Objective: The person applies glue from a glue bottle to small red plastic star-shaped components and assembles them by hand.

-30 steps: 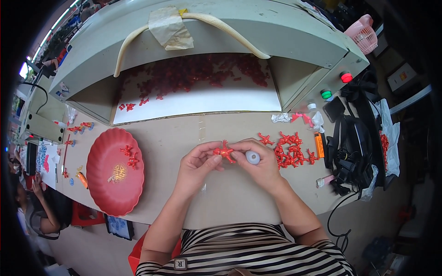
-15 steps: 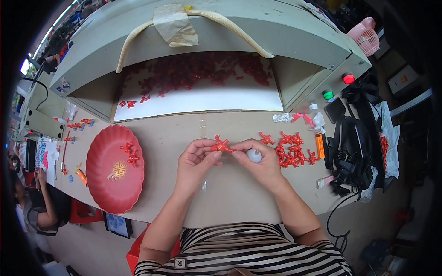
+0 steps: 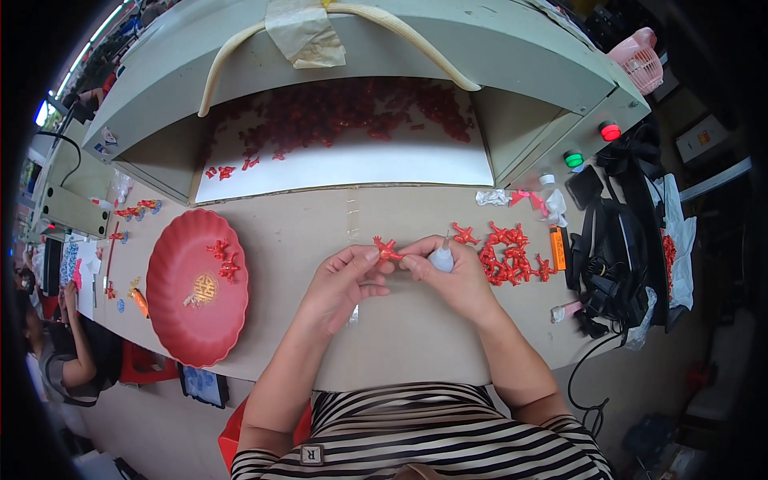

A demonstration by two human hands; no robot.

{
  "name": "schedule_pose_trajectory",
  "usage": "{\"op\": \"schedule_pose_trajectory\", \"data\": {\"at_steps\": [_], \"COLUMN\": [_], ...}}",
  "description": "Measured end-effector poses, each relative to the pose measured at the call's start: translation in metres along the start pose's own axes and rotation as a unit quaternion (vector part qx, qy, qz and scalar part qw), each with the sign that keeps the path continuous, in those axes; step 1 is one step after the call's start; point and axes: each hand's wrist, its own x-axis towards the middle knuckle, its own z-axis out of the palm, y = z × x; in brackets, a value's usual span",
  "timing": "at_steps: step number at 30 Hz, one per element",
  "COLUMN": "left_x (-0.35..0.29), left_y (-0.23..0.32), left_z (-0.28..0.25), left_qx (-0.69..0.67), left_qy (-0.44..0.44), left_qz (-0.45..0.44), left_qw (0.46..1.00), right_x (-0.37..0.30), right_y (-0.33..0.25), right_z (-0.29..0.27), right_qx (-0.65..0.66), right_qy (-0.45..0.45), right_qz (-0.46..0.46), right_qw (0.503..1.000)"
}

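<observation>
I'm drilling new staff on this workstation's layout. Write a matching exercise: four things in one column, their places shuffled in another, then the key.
Things
1. Scalloped red tray
2. Pale bottle
3. Green button
4. Pink basket

Places
A. On the cabinet, by a red button
B. Near the view's upper right corner
C. Left side of the table
D. In the right hand

Pairs: 1-C, 2-D, 3-A, 4-B

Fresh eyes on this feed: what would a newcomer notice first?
Probably the big red scalloped tray at left on the table. Next, the heap of red pieces inside the pale cabinet behind. At centre, the left hand and right hand hold a small red figure.
</observation>
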Motion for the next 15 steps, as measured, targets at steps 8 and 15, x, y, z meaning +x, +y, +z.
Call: {"op": "schedule_pose_trajectory", "data": {"at_steps": [8, 15], "left_x": [0.0019, 0.0006], "left_y": [-0.0053, -0.0035], "left_z": [0.0013, 0.0050], "left_qx": [0.046, 0.077], "left_qy": [0.048, 0.064], "left_qz": [0.037, 0.056], "left_qw": [0.997, 0.993], "right_x": [0.0017, 0.0016], "right_y": [0.0040, 0.0038], "right_z": [0.0006, 0.0022], "right_qx": [-0.024, -0.025], "right_qy": [0.012, 0.014], "right_qz": [0.008, 0.010], "right_qw": [1.000, 1.000]}}
